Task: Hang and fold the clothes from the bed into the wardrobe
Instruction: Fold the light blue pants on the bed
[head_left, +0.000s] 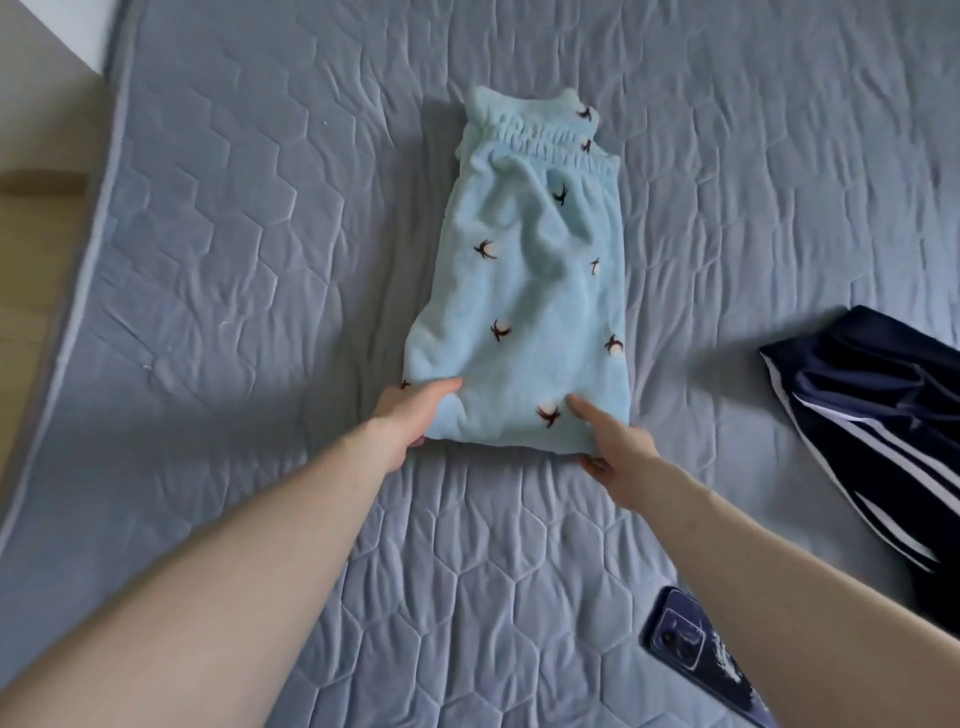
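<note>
A bed (260, 218) covered by a grey-blue quilted mattress cover with a hexagonal stitch pattern fills the view; its piped edge runs down the left side. At centre lies a folded light-blue fleece garment (524, 291) with small dark motifs, elastic waistband at the far end. At the right edge lies a dark navy garment with white stripes (878, 415), well apart from the first. A phone (691, 644) rests face down near the lower right.

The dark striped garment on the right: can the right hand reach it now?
Probably yes, once freed: the right hand now grips the light blue pants, and only bare mattress lies between it and the dark striped garment.
</note>
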